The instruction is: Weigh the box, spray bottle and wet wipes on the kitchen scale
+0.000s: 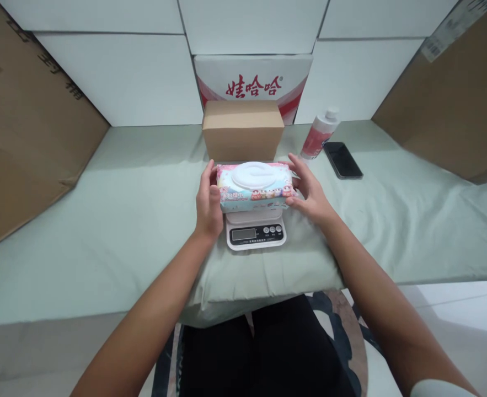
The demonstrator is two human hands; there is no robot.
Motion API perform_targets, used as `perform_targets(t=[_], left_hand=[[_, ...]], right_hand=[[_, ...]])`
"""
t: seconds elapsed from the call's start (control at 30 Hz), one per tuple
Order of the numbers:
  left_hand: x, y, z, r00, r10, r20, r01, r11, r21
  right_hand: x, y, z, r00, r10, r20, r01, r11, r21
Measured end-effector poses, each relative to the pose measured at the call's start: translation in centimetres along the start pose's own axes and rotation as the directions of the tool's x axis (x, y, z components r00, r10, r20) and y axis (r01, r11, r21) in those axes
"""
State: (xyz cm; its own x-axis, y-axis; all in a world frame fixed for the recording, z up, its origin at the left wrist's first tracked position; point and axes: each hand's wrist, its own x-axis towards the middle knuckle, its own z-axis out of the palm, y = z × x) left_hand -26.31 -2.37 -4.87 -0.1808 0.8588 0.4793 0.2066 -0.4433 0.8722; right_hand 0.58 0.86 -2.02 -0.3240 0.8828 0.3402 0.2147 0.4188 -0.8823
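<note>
Head view shows only part of the white kitchen scale (255, 232): its weighing plate is hidden under the pack of wet wipes (255, 186), and just the front strip with the display and three buttons shows. The display is dark and no reading can be made out. The small print on the pack's front is too fine to read. The far ends of the fingers of both hands go behind the pack's ends and cannot be seen there. The brown cardboard box (243, 130) stands just behind the pack and covers the lower part of a white carton with red characters (253, 77).

The left hand (208, 203) is spread, palm pressed flat against the pack's left end, thumb up along the near edge. The right hand (309, 190) is spread too, fingers cupped round the right end, thumb low at the front corner. Each grip is open against the pack, and the two together clamp it between them.

The pack lies lengthwise between the hands, white flip lid upward, over the scale; whether it rests on the plate or hangs just above cannot be told. The scale sits on the pale green cloth-covered table (123, 220). To the right, well apart, stand a white bottle with a pink label (320, 135) and a dark phone (343, 160) lying flat.
</note>
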Motion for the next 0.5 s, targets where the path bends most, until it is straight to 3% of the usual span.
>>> perform_targets(t=[0.17, 0.4, 0.5], left_hand=[[0.3, -0.1, -0.2, 1.000, 0.008, -0.024, -0.007, 1.000, 0.012], [0.7, -0.1, -0.6, 0.998, 0.021, -0.057, -0.021, 1.000, 0.005], [1.0, -0.3, -0.9, 0.998, 0.050, 0.028, -0.050, 0.999, -0.009]], right_hand=[[-0.2, 0.4, -1.2, 1.000, 0.001, 0.031, 0.000, 1.000, -0.021], [-0.3, 0.2, -0.4, 0.997, 0.036, 0.065, -0.035, 0.999, -0.005], [-0.2, 0.4, -0.1, 0.997, 0.026, 0.074, -0.027, 1.000, 0.009]])
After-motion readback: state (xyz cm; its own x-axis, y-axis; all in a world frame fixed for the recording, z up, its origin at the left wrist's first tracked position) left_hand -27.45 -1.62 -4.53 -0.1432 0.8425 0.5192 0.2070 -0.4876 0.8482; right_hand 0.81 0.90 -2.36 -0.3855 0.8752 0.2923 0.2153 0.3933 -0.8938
